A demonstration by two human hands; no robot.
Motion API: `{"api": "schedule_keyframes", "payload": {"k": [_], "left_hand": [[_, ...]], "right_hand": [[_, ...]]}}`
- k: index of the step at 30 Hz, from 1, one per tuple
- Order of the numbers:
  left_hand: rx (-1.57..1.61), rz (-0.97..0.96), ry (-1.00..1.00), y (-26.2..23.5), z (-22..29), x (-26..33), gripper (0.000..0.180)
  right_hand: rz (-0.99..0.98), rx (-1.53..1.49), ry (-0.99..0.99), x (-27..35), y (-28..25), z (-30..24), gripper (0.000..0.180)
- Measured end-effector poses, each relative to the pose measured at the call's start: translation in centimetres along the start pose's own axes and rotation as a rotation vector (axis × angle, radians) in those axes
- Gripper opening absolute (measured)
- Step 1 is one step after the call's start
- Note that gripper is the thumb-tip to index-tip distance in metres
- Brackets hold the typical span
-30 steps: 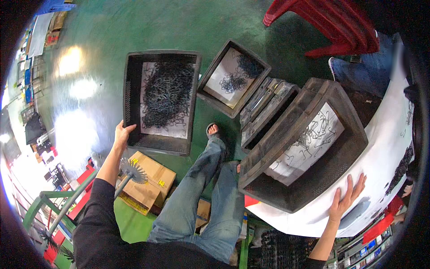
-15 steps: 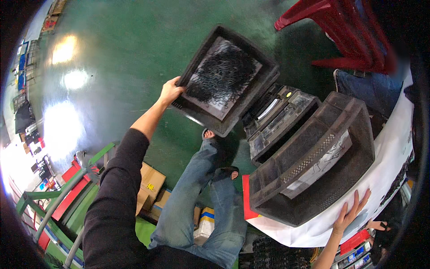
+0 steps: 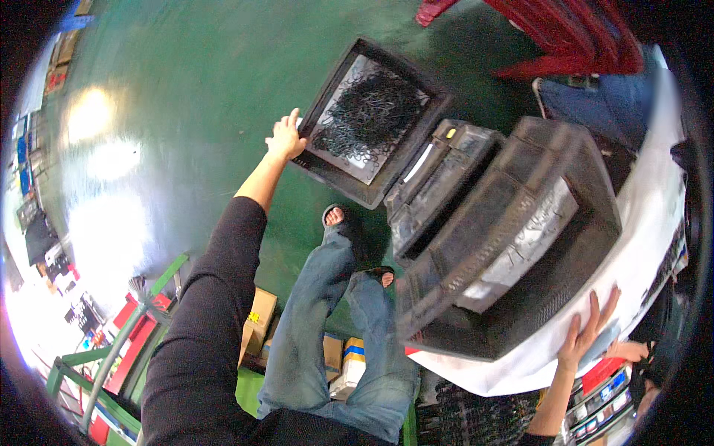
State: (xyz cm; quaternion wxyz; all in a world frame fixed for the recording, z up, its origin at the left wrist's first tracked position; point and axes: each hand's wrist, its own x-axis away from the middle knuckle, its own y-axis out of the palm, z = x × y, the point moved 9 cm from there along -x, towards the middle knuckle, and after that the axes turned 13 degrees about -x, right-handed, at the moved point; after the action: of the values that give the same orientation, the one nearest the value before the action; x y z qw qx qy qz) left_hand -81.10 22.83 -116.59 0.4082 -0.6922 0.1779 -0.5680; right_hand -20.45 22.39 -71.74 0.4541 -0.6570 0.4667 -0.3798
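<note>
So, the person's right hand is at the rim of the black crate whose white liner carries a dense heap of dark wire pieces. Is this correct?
Not quite: it is the left hand, not the right hand. The head view shows the left one at the rim of the black crate, whose white liner carries that dense heap of dark wire pieces.

Far crate (image 3: 410, 145): hooks (image 3: 372, 111) inside; left hand (image 3: 285, 137) at its left rim | middle crate (image 3: 450, 178): right of far crate | near crate (image 3: 487, 223): on table (image 3: 483, 377), right of middle crate | right hand (image 3: 584, 334): beside near crate, over table | chair (image 3: 573, 37): beyond near crate
</note>
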Motion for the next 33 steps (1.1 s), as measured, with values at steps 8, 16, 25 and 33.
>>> {"api": "schedule_keyframes", "payload": {"k": [8,16,25,33], "left_hand": [[0.311,0.463,0.223,-9.1,4.4,13.9,0.070],[0.730,0.412,0.266,-14.6,13.8,32.3,0.048],[0.412,0.883,1.145,-18.5,31.8,58.2,0.044],[0.174,-0.316,1.826,6.7,46.4,65.5,0.037]], "right_hand": [[0.100,-0.071,-0.031,-0.4,-0.7,-0.8,0.038],[0.242,-0.066,0.071,0.6,-1.0,0.0,0.040],[1.031,-0.486,0.349,23.2,-4.1,-6.7,0.034],[1.715,-1.589,1.431,45.1,23.1,14.1,0.040]]}}
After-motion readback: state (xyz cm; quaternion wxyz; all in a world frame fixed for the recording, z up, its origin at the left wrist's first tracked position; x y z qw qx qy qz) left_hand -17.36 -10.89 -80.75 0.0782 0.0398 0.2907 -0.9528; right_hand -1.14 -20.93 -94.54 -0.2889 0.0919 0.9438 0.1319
